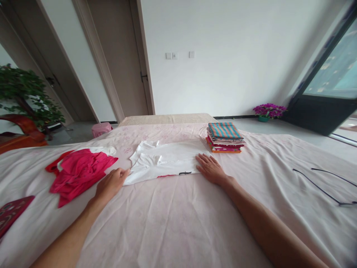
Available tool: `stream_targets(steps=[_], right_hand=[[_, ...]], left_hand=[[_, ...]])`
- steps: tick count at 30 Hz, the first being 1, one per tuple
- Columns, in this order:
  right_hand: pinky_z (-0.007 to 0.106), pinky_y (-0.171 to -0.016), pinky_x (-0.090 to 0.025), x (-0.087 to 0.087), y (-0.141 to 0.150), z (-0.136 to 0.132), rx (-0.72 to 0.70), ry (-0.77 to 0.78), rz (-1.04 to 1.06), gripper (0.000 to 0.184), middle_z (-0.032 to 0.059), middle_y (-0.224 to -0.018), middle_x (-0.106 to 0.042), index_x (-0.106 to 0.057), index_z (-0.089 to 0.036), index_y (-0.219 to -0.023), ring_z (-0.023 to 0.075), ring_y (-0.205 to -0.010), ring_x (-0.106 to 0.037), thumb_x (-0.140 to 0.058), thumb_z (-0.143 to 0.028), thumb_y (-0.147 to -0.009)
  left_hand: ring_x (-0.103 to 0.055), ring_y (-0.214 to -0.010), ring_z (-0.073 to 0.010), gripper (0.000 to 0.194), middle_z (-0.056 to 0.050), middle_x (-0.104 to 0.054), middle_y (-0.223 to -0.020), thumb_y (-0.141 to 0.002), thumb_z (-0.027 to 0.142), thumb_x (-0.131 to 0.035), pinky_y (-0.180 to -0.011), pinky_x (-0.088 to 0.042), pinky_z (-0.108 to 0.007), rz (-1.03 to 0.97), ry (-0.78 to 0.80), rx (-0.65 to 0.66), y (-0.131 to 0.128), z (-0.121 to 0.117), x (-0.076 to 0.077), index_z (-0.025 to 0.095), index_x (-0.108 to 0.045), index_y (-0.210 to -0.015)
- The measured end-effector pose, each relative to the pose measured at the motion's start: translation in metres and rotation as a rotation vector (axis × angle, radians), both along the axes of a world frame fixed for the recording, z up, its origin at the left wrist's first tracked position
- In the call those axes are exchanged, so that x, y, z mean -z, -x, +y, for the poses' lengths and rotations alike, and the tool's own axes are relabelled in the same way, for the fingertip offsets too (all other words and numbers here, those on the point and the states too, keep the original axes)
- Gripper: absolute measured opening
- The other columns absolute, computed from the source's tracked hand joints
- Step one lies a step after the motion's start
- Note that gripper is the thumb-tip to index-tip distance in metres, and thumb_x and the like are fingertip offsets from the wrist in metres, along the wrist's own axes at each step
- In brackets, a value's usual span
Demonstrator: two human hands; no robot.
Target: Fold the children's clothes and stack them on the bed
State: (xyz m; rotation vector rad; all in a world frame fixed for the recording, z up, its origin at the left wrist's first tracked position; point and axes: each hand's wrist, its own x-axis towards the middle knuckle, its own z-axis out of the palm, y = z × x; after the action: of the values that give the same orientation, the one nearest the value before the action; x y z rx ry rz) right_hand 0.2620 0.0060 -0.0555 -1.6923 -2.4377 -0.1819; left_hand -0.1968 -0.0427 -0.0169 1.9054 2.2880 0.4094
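Note:
A white T-shirt (175, 152) lies folded lengthwise on the bed, with a bit of red and black print at its near edge. My left hand (113, 181) pinches the near left corner of the shirt, its fingers closed on the cloth. Flat on the shirt's right end rests my right hand (210, 168), fingers stretched out. Just beyond that hand stands a stack of folded clothes (225, 137), topped by a blue and orange checked piece. To the left of my left hand is a crumpled pink garment (83, 173) with red and white cloth behind it.
The bed has a pale pink sheet (167, 223). A dark red object (13, 214) sits at the left edge, and eyeglasses (326, 186) lie at the right. Behind are a pink stool (102, 129), a potted plant (25, 93) and purple flowers (269, 110).

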Motion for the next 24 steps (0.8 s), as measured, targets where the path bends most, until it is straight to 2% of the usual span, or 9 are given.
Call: stream_targets(steps=[3,6,8,10,14,19,24], right_hand=[[0.044,-0.121,-0.016,0.000,0.000,0.001,-0.001,0.007,-0.006,0.059,0.0064,-0.159,-0.033,-0.033,-0.021,-0.154,0.0229,-0.148,-0.025,-0.025,-0.049,-0.103],[0.044,-0.122,-0.016,-0.001,-0.001,0.001,-0.004,0.015,-0.005,0.059,0.0062,-0.159,-0.033,-0.033,-0.021,-0.154,0.0227,-0.148,-0.025,-0.025,-0.049,-0.103],[0.044,-0.121,-0.017,-0.001,-0.001,0.002,-0.004,0.016,-0.002,0.059,0.0064,-0.159,-0.033,-0.033,-0.021,-0.154,0.0226,-0.148,-0.025,-0.025,-0.050,-0.103],[0.044,-0.121,-0.017,-0.001,-0.001,0.002,-0.004,0.017,0.002,0.059,0.0062,-0.159,-0.033,-0.033,-0.022,-0.154,0.0224,-0.148,-0.025,-0.025,-0.050,-0.103],[0.044,-0.121,-0.017,0.000,-0.001,0.001,-0.008,0.010,0.010,0.059,0.0063,-0.159,-0.033,-0.034,-0.022,-0.154,0.0225,-0.148,-0.026,-0.026,-0.049,-0.102],[0.045,-0.121,-0.018,-0.003,0.000,0.000,-0.007,0.020,0.019,0.059,0.0075,-0.159,-0.034,-0.034,-0.022,-0.154,0.0233,-0.147,-0.027,-0.026,-0.049,-0.103],[0.046,-0.121,-0.019,-0.007,0.001,-0.002,-0.008,0.031,0.023,0.059,0.0084,-0.158,-0.034,-0.035,-0.020,-0.153,0.0245,-0.147,-0.028,-0.026,-0.049,-0.103]], left_hand=[[-0.068,-0.086,-0.0218,0.038,-0.001,-0.073,-0.093,-0.087,0.058,-0.045,-0.066,-0.044,-0.027,-0.103,0.086,0.013,0.009,0.008,0.004,0.025,-0.063,-0.087],[-0.068,-0.089,-0.0192,0.027,0.001,-0.074,-0.094,-0.087,0.046,-0.046,-0.068,-0.044,-0.024,-0.162,-0.020,0.012,0.008,0.011,0.009,0.025,-0.062,-0.092],[-0.068,-0.090,-0.0200,0.024,-0.001,-0.074,-0.096,-0.088,0.041,-0.044,-0.067,-0.043,-0.026,-0.114,-0.052,0.002,0.004,0.009,0.009,0.025,-0.061,-0.094],[-0.068,-0.091,-0.0226,0.022,-0.002,-0.074,-0.098,-0.088,0.039,-0.043,-0.065,-0.042,-0.028,-0.013,-0.017,0.008,0.000,0.006,0.007,0.026,-0.060,-0.094],[-0.068,-0.097,-0.0250,0.024,-0.003,-0.073,-0.109,-0.086,0.031,-0.044,-0.067,-0.043,-0.030,0.089,0.014,0.015,-0.002,0.013,-0.005,0.027,-0.063,-0.100],[-0.067,-0.102,-0.0274,0.036,-0.007,-0.072,-0.115,-0.090,0.046,-0.041,-0.074,-0.047,-0.033,0.072,-0.008,-0.032,-0.015,0.057,-0.019,0.027,-0.069,-0.103],[-0.064,-0.112,-0.0306,0.044,-0.011,-0.070,-0.121,-0.083,0.051,-0.055,-0.081,-0.048,-0.035,0.026,0.040,-0.083,-0.039,0.107,-0.016,0.024,-0.068,-0.115]])
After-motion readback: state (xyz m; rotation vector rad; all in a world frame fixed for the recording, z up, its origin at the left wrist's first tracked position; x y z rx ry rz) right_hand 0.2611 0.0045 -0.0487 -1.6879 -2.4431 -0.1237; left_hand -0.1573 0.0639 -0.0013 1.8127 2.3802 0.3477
